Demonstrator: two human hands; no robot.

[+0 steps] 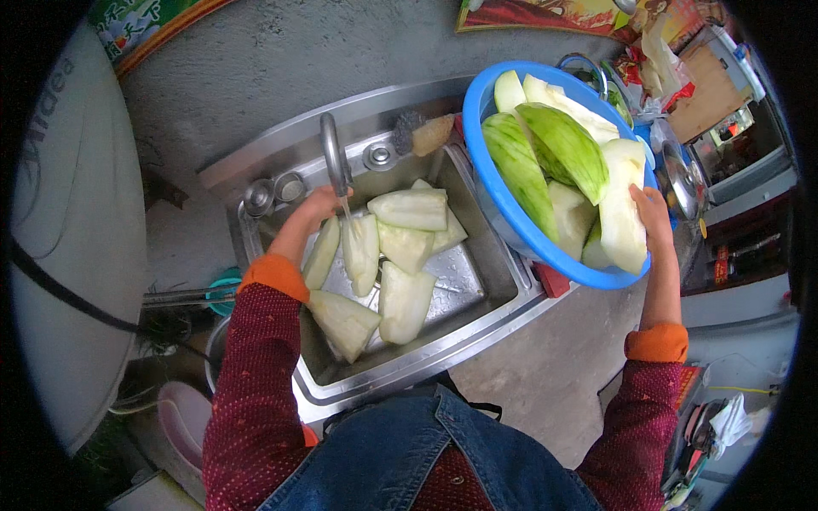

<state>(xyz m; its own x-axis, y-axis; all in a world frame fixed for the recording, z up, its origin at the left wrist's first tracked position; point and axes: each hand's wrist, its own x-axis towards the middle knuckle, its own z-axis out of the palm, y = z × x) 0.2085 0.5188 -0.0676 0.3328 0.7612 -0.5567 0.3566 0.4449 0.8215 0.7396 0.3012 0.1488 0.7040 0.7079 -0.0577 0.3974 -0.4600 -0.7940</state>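
Note:
My right hand [652,213] grips a large peeled pale melon piece [624,209] at the right side of a blue plastic basin [483,162]. Other melon wedges fill this basin, some with light green streaked skin [520,166]. At the sink, my left hand [319,207] is by the mouth of the metal faucet [332,153], its fingers partly hidden there. A thin stream of water runs onto a whitish melon piece [361,255] just below that hand. Several more pale melon pieces [406,302] lie in the steel sink [464,298].
The basin rests over the sink's right end. A dark scrubber [407,132] and a tan sponge [433,134] sit on the back ledge. A big white cylindrical tank [77,238] stands at left, with a pink basin [183,417] below. Cluttered shelves with a pot lid [682,183] are at right.

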